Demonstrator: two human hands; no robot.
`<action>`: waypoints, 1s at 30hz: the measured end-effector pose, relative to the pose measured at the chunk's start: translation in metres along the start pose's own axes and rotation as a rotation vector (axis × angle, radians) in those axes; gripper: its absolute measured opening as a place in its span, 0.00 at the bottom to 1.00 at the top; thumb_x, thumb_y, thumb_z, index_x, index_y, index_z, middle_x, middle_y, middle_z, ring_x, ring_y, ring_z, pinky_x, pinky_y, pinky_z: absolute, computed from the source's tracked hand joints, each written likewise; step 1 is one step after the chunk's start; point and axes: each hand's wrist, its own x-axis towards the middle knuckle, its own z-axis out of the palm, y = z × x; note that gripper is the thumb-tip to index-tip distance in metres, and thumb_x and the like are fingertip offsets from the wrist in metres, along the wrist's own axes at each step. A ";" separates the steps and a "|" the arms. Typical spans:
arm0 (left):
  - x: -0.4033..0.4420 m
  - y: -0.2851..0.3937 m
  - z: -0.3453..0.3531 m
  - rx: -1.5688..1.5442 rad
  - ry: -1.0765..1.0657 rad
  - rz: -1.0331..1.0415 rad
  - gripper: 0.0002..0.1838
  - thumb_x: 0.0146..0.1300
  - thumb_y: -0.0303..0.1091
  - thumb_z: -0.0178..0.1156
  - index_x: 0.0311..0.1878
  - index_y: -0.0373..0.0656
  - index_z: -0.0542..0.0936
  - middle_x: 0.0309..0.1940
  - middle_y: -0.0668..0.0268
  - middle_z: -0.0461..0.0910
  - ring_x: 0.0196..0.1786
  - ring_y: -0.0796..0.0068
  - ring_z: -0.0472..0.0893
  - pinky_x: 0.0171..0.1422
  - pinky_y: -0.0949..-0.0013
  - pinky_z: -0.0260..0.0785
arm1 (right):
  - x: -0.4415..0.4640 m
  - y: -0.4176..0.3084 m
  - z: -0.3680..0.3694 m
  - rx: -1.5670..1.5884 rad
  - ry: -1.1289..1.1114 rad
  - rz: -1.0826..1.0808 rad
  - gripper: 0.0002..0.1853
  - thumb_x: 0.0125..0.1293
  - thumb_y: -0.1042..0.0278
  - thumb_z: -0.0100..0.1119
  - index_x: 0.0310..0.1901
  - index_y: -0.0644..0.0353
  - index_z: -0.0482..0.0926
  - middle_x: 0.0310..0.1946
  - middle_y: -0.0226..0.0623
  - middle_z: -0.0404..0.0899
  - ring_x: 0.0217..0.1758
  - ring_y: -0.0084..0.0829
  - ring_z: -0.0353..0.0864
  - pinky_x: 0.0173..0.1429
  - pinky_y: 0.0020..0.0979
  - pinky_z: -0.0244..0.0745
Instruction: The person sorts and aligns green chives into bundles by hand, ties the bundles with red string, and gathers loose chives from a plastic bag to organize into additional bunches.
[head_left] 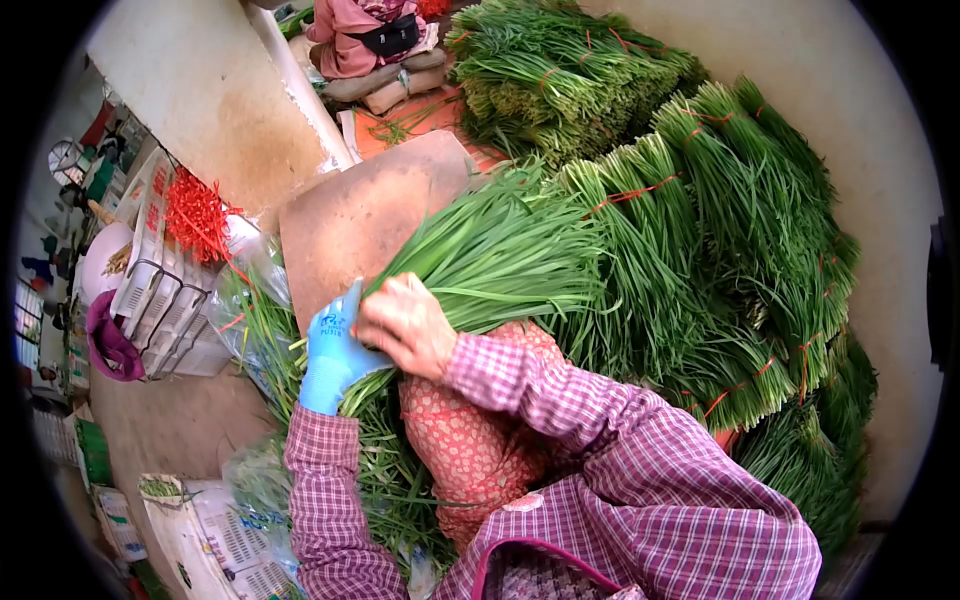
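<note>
My left hand (338, 352), in a blue glove, is closed around a bunch of garlic chives (505, 255) near its stem end. The long flat leaves fan out to the upper right, over my lap. Bare, my right hand (412, 325) lies against the same bunch right beside the glove, its fingers curled in on the leaves. Its fingertips are partly hidden. Pale stem ends stick out to the left and below the glove. Loose garlic chives (395, 480) lie beneath my left forearm, next to my patterned red trousers (465, 440).
Tied bundles of garlic chives (740, 190) are stacked along the wall at right, with another stack (570, 75) behind. A brown board (370, 215) stands ahead. White crates (175, 310) and red ties (197, 215) are at left. Another person (350, 45) sits at the top.
</note>
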 end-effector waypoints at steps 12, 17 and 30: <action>-0.018 0.021 0.005 0.293 0.055 0.012 0.43 0.48 0.39 0.67 0.70 0.50 0.63 0.39 0.63 0.74 0.44 0.61 0.76 0.49 0.59 0.68 | -0.031 -0.024 -0.011 -0.061 -0.187 -0.056 0.10 0.59 0.59 0.62 0.38 0.50 0.74 0.33 0.27 0.73 0.40 0.31 0.72 0.45 0.35 0.65; -0.025 0.041 0.003 0.314 0.171 0.096 0.60 0.23 0.47 0.79 0.68 0.45 0.63 0.42 0.61 0.72 0.46 0.59 0.73 0.52 0.57 0.65 | -0.010 0.002 -0.148 -0.389 0.233 -0.056 0.07 0.54 0.66 0.66 0.34 0.53 0.78 0.29 0.33 0.78 0.34 0.35 0.78 0.41 0.35 0.73; -0.023 0.047 0.002 0.325 0.128 0.057 0.60 0.28 0.47 0.77 0.70 0.43 0.61 0.47 0.59 0.74 0.51 0.57 0.73 0.56 0.56 0.64 | -0.054 0.176 -0.205 -0.553 -0.341 0.413 0.12 0.61 0.53 0.60 0.40 0.49 0.82 0.35 0.34 0.83 0.44 0.40 0.79 0.50 0.41 0.72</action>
